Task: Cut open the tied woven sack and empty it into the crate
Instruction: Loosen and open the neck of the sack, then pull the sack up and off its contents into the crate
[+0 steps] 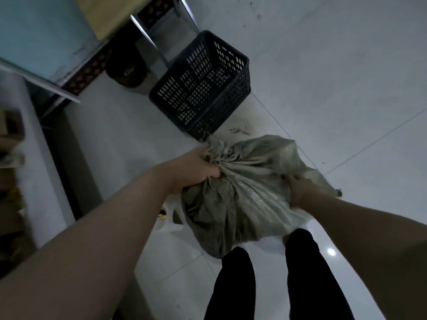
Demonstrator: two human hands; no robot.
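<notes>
Slumped near the black crate, the woven sack looks soft, floppy and fairly heavy; the left hand clenches its tied neck, the right hand grips side cloth.

There is one woven sack, tied at the neck, and one dark slotted crate. Two hands show, the left hand and the right hand, and two legs in black. One round dark bin and two metal bench legs are in view.
</notes>
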